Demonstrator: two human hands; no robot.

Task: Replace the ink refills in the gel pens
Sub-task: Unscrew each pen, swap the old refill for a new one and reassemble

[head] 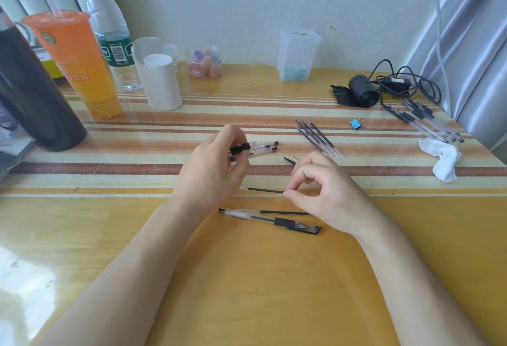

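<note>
My left hand is closed around a clear gel pen barrel with a black grip, its end pointing right. My right hand pinches the right end of a thin black ink refill, which points left toward the left hand. Below the hands lie a capped gel pen and a loose refill. Two clear pen barrels rest behind the left hand. Several spare refills lie in a row to the upper right. A small black pen part sits just above my right hand.
A pile of gel pens lies at the far right by a crumpled tissue, a blue binder clip and a black cable bundle. An orange drink cup, water bottle, white roll and two clear containers stand at the back.
</note>
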